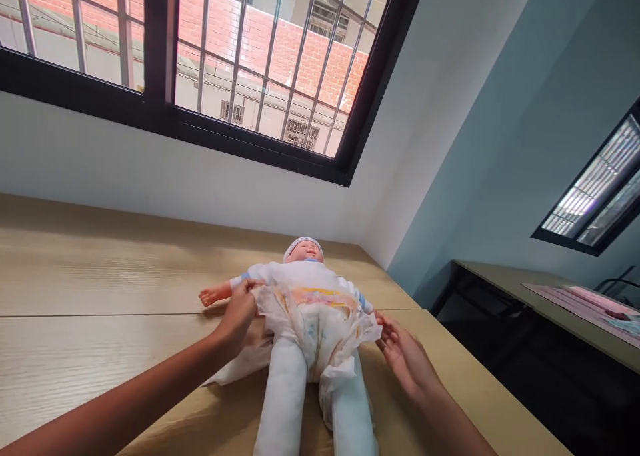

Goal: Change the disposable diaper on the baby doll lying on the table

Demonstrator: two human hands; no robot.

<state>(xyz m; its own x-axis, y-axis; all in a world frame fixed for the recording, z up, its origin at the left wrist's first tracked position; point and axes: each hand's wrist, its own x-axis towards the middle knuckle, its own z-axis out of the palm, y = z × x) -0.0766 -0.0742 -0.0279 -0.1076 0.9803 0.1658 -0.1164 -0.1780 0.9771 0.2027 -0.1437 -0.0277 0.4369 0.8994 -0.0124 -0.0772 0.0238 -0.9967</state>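
A baby doll [306, 269] with a white cap and a white top with blue trim lies on its back, its white cloth legs toward me. A white diaper [320, 323] with a coloured print across its waist covers the doll's front between the legs. My left hand [243, 317] is closed on the diaper's left upper corner, beside the doll's outstretched arm. At the opposite side, my right hand [404, 357] has its fingers closed at the diaper's right edge. Part of the diaper spreads out on the table under my left wrist.
The doll lies on a light wooden table [100, 263] with a seam across it. Behind stands a white wall with a barred, black-framed window [265, 63]. To the right, past a gap, another table [493, 283] bears pink sheets [585, 299].
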